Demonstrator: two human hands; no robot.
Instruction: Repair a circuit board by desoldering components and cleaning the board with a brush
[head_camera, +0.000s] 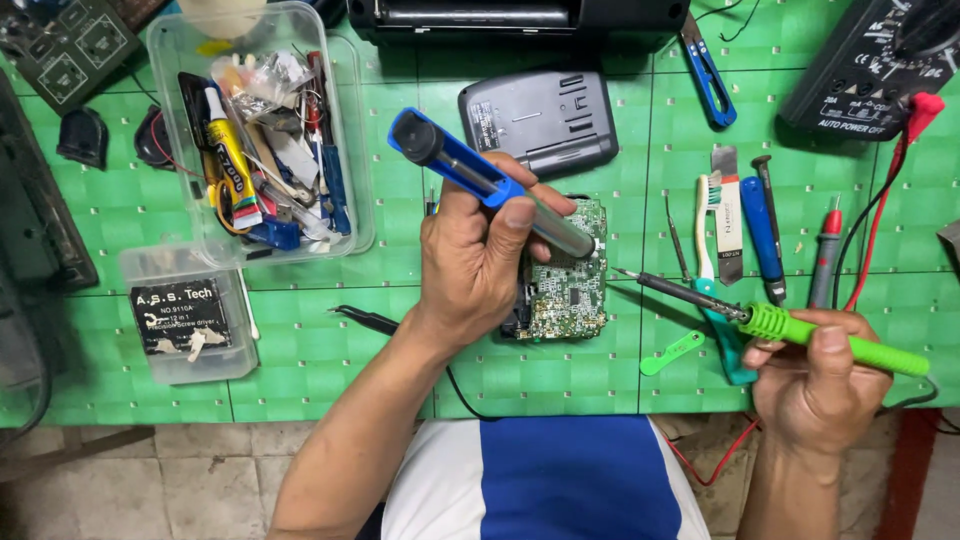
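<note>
Hands are working over a green cutting mat. The left hand is wrapping closed around a blue desoldering pump, thumb pressing its barrel, the tip touching a green circuit board lying mid-mat. The right hand is gripping shut a green-handled soldering iron, its tip pointing toward the board's right edge, just beside it. A toothbrush, tweezers and a clear parts box are lying nearby.

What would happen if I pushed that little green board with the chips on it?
The circuit board looks thin and stiff, so it would probably slide flat on the green mat, not roll. Its tiny parts look delicate; a hard push might damage them.
</note>
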